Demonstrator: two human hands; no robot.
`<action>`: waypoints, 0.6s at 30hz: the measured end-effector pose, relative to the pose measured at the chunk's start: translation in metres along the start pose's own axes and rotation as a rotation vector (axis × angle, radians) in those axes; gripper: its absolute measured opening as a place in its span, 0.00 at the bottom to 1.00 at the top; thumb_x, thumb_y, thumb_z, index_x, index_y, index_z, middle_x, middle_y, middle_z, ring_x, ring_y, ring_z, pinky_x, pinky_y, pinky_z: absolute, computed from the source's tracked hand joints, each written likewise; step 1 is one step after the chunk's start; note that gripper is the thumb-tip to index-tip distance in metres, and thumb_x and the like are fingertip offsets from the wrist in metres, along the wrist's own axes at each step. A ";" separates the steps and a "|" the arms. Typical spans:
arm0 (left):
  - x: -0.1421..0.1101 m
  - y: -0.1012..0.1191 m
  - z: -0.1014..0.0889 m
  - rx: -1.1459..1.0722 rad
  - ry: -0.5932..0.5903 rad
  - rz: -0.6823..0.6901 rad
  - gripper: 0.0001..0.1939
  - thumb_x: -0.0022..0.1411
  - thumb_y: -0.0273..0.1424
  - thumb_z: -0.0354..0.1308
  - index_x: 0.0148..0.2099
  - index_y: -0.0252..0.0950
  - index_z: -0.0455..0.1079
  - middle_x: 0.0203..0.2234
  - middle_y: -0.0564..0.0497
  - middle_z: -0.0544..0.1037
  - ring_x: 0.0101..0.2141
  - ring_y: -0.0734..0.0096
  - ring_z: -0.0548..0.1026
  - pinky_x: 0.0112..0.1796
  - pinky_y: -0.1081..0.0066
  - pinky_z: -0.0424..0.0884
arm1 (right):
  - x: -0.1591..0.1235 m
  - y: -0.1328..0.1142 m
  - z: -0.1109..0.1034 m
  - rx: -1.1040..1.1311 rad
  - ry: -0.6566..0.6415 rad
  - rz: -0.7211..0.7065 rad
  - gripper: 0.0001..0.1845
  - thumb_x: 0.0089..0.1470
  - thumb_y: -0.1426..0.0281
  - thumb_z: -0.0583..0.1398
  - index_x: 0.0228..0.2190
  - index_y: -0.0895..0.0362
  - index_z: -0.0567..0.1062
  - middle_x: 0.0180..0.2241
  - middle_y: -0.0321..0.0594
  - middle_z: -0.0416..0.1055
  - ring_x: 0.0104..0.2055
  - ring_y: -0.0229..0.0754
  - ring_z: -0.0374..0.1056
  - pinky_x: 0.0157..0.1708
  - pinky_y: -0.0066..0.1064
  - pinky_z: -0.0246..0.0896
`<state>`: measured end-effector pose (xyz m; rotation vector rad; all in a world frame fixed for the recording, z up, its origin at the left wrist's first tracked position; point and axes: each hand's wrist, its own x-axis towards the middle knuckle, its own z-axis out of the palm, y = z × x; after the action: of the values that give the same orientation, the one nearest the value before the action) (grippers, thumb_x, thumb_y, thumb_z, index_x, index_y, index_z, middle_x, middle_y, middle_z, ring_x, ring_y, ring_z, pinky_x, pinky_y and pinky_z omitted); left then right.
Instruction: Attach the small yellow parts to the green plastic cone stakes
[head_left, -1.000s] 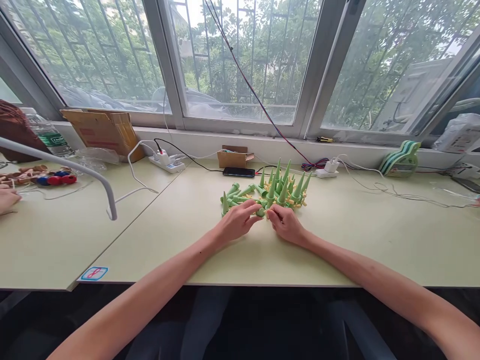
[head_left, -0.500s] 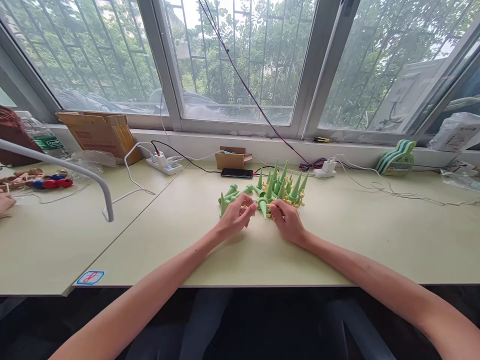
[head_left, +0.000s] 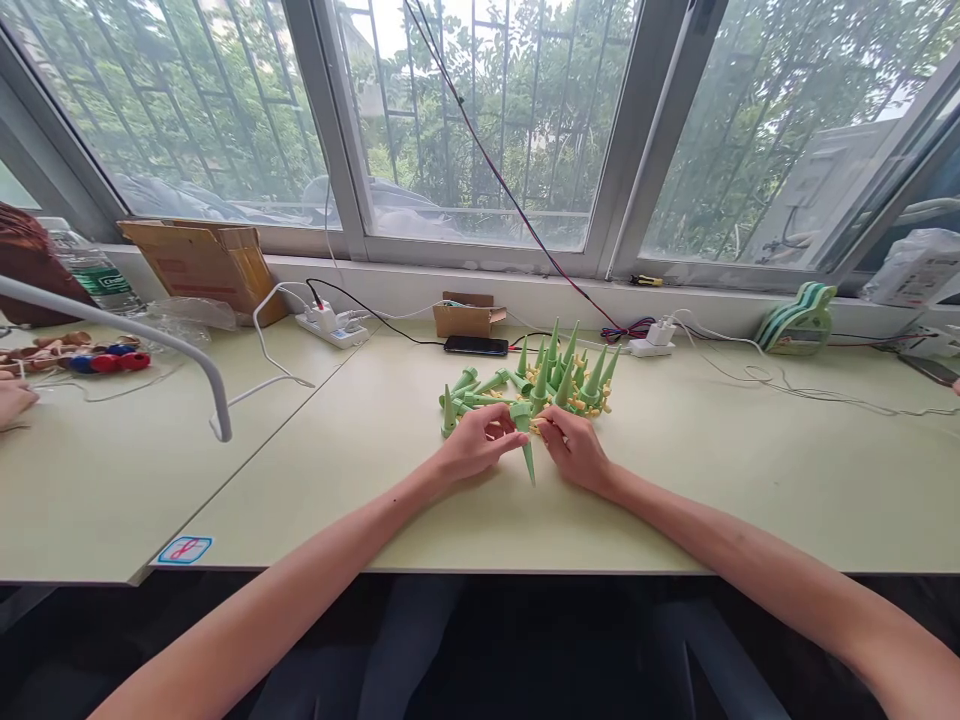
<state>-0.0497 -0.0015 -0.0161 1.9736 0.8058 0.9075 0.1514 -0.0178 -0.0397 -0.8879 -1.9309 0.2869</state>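
The left hand (head_left: pixel 474 442) has its grip closed on a green cone (head_left: pixel 529 462), thumb against it just under the collar, the point slanting down toward the near edge — whether the tip touches the tabletop (head_left: pixel 675 470) I cannot tell. Just beside the collar, the right hand (head_left: pixel 577 450) has a narrow grip, fingertips pinched at a small yellow peg (head_left: pixel 536 427) that they partly hide. Behind that hand, standing cones (head_left: pixel 564 380) crowd together with yellow pegs about their bases; loose cones (head_left: pixel 474 399), most of them lying down, are beyond the left hand. Farther back are a phone (head_left: pixel 475 346) and a small box (head_left: pixel 463 320). Well off to the left, another person's hand (head_left: pixel 13 400) rests near red and blue balls (head_left: pixel 105 364).
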 end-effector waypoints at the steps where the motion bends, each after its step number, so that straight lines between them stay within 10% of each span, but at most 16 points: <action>1: 0.000 -0.002 0.001 0.031 0.022 0.021 0.19 0.58 0.45 0.60 0.31 0.35 0.61 0.23 0.56 0.64 0.21 0.81 0.61 0.23 0.76 0.61 | 0.000 0.000 0.001 0.008 -0.007 0.018 0.17 0.66 0.61 0.49 0.27 0.55 0.64 0.22 0.33 0.62 0.22 0.35 0.56 0.25 0.28 0.54; 11: 0.000 -0.004 0.002 0.306 0.158 0.296 0.12 0.64 0.40 0.56 0.37 0.36 0.66 0.29 0.53 0.65 0.24 0.79 0.62 0.26 0.76 0.64 | -0.003 -0.008 0.008 0.329 -0.068 0.237 0.20 0.66 0.55 0.48 0.25 0.54 0.59 0.16 0.27 0.52 0.15 0.32 0.53 0.18 0.27 0.50; 18: 0.003 -0.005 0.003 0.217 0.178 0.234 0.20 0.59 0.46 0.60 0.45 0.36 0.64 0.29 0.55 0.67 0.19 0.84 0.60 0.22 0.77 0.62 | -0.002 -0.007 0.008 0.307 -0.042 0.237 0.19 0.66 0.56 0.48 0.26 0.54 0.59 0.18 0.29 0.55 0.18 0.32 0.54 0.20 0.26 0.51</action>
<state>-0.0465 0.0025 -0.0208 2.2331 0.8117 1.1885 0.1422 -0.0234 -0.0415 -0.9085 -1.7577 0.7268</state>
